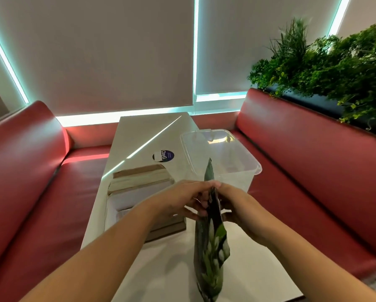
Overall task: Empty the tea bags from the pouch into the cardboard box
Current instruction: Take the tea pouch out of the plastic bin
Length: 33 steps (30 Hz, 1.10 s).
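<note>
Lower centre: a left hand (182, 199) and right hand (237, 205) pinch the top of the upright green pouch (211, 247) between them. The open cardboard box (137, 192) sits on the desk (171, 269), just behind the left hand.

- The pouch (212, 247) looks like glossy printed plastic film.
- The cardboard box (139, 184) is matt brown card, its flaps pale and dull.
- The tub (230, 164) is clear, smooth plastic.
- The table (152, 131) has a smooth white top, shiny enough to mirror a light stripe.
- The benches (302, 162) wear red leather-like padding with a soft sheen.
- The blinds (106, 51) are matt grey cloth.
</note>
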Motion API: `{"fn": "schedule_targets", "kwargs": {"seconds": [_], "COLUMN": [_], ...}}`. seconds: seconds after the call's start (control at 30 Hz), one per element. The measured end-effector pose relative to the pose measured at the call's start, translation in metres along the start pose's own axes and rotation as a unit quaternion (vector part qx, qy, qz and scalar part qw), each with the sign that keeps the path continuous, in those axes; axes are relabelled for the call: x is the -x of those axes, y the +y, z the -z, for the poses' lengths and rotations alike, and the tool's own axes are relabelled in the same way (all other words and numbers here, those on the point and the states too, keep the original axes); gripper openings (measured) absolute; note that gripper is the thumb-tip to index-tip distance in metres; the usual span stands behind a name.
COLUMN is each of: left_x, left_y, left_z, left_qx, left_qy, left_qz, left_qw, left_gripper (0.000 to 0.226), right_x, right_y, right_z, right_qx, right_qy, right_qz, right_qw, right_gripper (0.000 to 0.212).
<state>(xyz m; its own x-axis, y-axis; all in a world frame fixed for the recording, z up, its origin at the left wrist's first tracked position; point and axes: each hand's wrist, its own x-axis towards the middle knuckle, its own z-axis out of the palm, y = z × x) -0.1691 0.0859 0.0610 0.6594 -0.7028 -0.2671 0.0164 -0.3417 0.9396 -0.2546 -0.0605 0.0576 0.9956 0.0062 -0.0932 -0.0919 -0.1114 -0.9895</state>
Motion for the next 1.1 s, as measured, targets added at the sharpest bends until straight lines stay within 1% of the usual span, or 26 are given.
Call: {"fn": "schedule_targets", "kwargs": {"seconds": [0.03, 0.13, 0.37, 0.57, 0.67, 0.83, 1.0, 1.1], "left_x": [-0.001, -0.001, 0.003, 0.005, 0.007, 0.008, 0.008, 0.01], "left_y": [-0.001, 0.003, 0.007, 0.011, 0.015, 0.014, 0.01, 0.006], "left_z": [-0.002, -0.007, -0.013, -0.017, -0.02, -0.023, -0.022, -0.024], "left_qx": [0.005, 0.019, 0.02, 0.026, 0.024, 0.003, -0.006, 0.016], "left_qy": [0.004, 0.022, 0.04, 0.06, 0.072, 0.088, 0.092, 0.077], "left_qz": [0.002, 0.007, 0.006, -0.002, -0.003, -0.037, -0.084, -0.096], "left_qw": [1.0, 1.0, 0.999, 0.998, 0.997, 0.995, 0.992, 0.992], "left_gripper": [0.055, 0.049, 0.047, 0.039, 0.035, 0.032, 0.027, 0.023], "right_x": [0.001, 0.001, 0.002, 0.002, 0.002, 0.0, -0.004, -0.005], "right_y": [-0.001, -0.001, 0.003, 0.005, 0.002, -0.001, 0.003, 0.008], "right_z": [0.0, 0.003, 0.004, 0.005, 0.004, 0.001, -0.002, -0.007], "right_qx": [-0.002, -0.001, -0.017, -0.021, 0.003, 0.041, 0.057, 0.049], "right_qy": [-0.004, -0.014, -0.02, -0.014, -0.011, -0.01, 0.024, 0.052], "right_qz": [0.001, -0.004, -0.009, -0.004, 0.007, 0.033, 0.068, 0.082], "right_qw": [1.0, 1.0, 1.0, 1.0, 1.0, 0.999, 0.996, 0.994], "right_gripper": [0.035, 0.035, 0.038, 0.031, 0.027, 0.027, 0.027, 0.03]}}
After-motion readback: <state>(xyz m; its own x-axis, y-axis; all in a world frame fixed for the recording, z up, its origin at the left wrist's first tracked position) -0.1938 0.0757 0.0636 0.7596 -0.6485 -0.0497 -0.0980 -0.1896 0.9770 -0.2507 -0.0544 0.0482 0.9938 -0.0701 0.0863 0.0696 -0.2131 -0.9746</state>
